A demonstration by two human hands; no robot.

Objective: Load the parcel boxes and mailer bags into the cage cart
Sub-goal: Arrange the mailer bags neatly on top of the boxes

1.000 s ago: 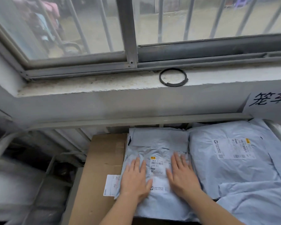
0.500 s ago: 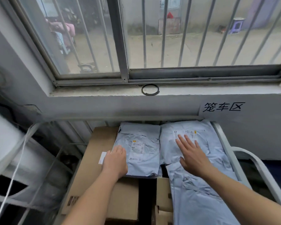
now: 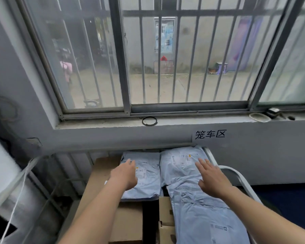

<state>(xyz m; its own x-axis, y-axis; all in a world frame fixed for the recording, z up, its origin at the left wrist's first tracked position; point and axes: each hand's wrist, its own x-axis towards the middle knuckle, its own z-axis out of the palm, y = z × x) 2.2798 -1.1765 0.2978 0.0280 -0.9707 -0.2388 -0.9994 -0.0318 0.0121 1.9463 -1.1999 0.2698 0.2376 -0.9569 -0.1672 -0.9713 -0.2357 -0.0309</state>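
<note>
Our left hand (image 3: 126, 174) lies flat, fingers loosely spread and gripping nothing, over the left edge of a small pale blue plastic mailer bag (image 3: 144, 175) with a white shipping label. Our right hand (image 3: 210, 178) is likewise open, palm down and fingers fanned, over a second pale blue mailer bag (image 3: 181, 164) that lies just beside the first, the two touching along one edge; whether this palm presses the plastic or hovers just above it, we cannot tell. Nearer to us, a long crinkled pale blue mailer bag (image 3: 204, 217) runs from under the right hand toward the bottom of the view. The small bag rests on a large brown cardboard parcel box (image 3: 102, 175), and smaller brown cardboard boxes (image 3: 165, 212) show in the gap between the stacks. All of these sit inside the grey metal cage cart (image 3: 239, 178), whose rounded rail curves along the right side. Behind the cart a white paper sign with black characters (image 3: 210, 134) is stuck to the grey wall, below a windowsill bearing a black ring (image 3: 149, 121) and a barred window (image 3: 165, 55).
</note>
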